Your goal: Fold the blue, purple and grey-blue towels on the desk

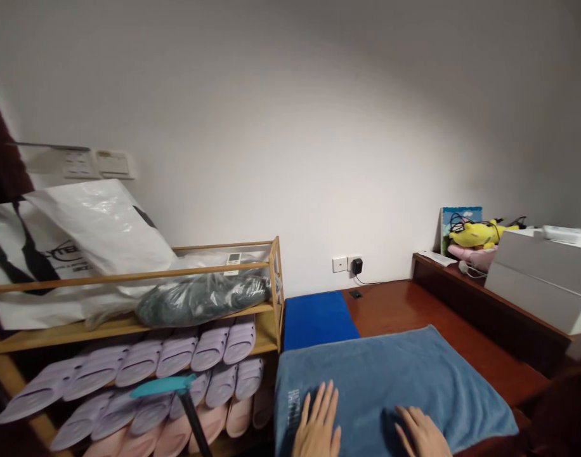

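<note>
A blue-grey towel (376, 374) lies spread over the dark red wooden surface, with pale lettering near its left edge. My left hand (318, 422) rests palm down on the towel beside that lettering, fingers stretched out. Farther right, my right hand (421, 433) is at the towel's lower part, its fingers apart and a dark shadow beside them. Nothing shows in either hand. Part of a bright blue mat (319, 318) sticks out behind the towel's far edge.
On the left stands a wooden rack (252, 317) with several purple slippers (176, 352), pink ones below and bags on top. A teal-topped pole (164, 386) leans before it. On the right ledge are a grey box (538, 273) and a yellow plush toy (476, 235). A black plug (357, 266) sits in the wall.
</note>
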Demonstrator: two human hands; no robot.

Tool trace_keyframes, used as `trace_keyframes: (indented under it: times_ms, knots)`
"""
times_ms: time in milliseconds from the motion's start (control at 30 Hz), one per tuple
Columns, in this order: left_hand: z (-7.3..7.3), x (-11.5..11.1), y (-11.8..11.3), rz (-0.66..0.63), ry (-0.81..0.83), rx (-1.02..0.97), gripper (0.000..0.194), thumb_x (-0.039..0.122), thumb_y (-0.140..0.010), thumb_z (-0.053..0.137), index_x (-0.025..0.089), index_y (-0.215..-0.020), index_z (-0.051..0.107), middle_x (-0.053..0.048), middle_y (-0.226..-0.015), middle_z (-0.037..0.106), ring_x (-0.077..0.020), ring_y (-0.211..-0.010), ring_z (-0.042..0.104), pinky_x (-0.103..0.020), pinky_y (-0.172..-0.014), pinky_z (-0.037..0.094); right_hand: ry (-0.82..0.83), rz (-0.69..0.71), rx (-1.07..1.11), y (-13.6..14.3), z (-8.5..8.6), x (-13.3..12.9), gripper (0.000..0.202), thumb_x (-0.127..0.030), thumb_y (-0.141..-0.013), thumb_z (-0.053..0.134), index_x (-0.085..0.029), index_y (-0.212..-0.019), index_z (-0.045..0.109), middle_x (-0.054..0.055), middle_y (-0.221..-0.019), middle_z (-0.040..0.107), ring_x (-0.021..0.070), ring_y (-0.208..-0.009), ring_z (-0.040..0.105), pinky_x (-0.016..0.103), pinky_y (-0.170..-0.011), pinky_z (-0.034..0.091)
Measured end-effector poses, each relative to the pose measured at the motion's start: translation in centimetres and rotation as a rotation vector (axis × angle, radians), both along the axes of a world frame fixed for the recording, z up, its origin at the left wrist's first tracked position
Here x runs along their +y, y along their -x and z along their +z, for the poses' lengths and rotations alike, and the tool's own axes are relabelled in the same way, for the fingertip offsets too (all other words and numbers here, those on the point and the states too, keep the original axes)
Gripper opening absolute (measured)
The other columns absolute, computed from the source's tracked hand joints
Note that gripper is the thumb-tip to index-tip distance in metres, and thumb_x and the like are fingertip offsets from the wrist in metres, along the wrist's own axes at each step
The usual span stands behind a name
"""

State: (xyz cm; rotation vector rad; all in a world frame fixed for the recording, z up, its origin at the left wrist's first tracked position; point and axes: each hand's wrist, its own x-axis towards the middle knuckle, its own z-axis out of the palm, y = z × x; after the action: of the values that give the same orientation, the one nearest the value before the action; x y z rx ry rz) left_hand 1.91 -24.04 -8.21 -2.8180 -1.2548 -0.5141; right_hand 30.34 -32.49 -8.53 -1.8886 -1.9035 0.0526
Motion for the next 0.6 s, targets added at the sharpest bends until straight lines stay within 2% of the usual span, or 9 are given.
trace_keyframes:
  times_ms: [67, 133, 233, 367, 500, 600]
  knots:
    - [0.4, 0.7, -0.4, 0.134, -0.015, -0.036, 0.063, 0.025, -0.089, 0.037, 0.027, -0.145, 0.009, -0.001, -0.15, 0.017, -0.027, -0.137, 0.023, -0.052, -0.11, 0.027, -0.012, -0.026, -0.009, 0.5, 1.5, 1.8, 0.055, -0.06, -0.086, 0.034, -0.034, -0.133, 0.047, 0.003, -0.138, 0.047, 0.0265, -0.124, 0.046, 0.045, -0.099, 0.043]
    - [-0.4, 1.3, -0.3, 0.194, 0.037, -0.023, 0.058, 0.026, -0.089, 0.036, 0.025, -0.144, 0.017, -0.003, -0.149, 0.022, -0.0276, -0.136, 0.026, -0.053, -0.108, 0.028, 0.029, -0.041, -0.014, 1.2, 1.5, 3.2, 0.061, -0.063, -0.085, 0.033, -0.034, -0.139, 0.036, 0.003, -0.146, 0.033, 0.0269, -0.131, 0.036, 0.049, -0.102, 0.039]
    - [-2.3, 1.9, 0.2, 0.194, 0.151, 0.011, 0.055, 0.032, -0.088, 0.039, 0.024, -0.142, 0.028, -0.005, -0.147, 0.027, -0.0289, -0.134, 0.031, -0.053, -0.107, 0.031, 0.135, -0.009, -0.024, 1.6, -0.1, 4.2, 0.063, -0.066, -0.084, 0.033, -0.035, -0.139, 0.034, 0.003, -0.146, 0.03, 0.028, -0.133, 0.03, 0.053, -0.103, 0.035]
    - [-3.9, 2.2, 0.7, 0.192, 0.159, -0.007, 0.058, 0.034, -0.088, 0.039, 0.023, -0.143, 0.025, -0.004, -0.148, 0.023, -0.0297, -0.135, 0.028, -0.055, -0.108, 0.027, 0.183, -0.006, -0.041, 1.4, -1.7, 4.4, 0.064, -0.066, -0.084, 0.029, -0.035, -0.14, 0.03, 0.003, -0.148, 0.025, 0.0269, -0.136, 0.024, 0.054, -0.106, 0.029]
    - [-3.9, 2.1, 0.7, 0.189, 0.147, 0.003, 0.059, 0.033, -0.087, 0.042, 0.025, -0.143, 0.023, -0.004, -0.148, 0.025, -0.0298, -0.134, 0.031, -0.052, -0.108, 0.029, 0.213, -0.01, -0.056, 1.2, -1.9, 4.4, 0.064, -0.066, -0.084, 0.028, -0.034, -0.14, 0.029, 0.003, -0.148, 0.025, 0.027, -0.136, 0.025, 0.054, -0.106, 0.029]
    - [-3.0, 1.5, 0.6, 0.184, 0.155, 0.012, 0.059, 0.035, -0.09, 0.037, 0.024, -0.144, 0.016, -0.004, -0.149, 0.022, -0.0298, -0.136, 0.027, -0.053, -0.109, 0.026, 0.192, -0.012, -0.084, 1.2, -2.0, 4.4, 0.063, -0.065, -0.086, 0.027, -0.034, -0.141, 0.027, 0.002, -0.148, 0.024, 0.0261, -0.136, 0.023, 0.053, -0.106, 0.029]
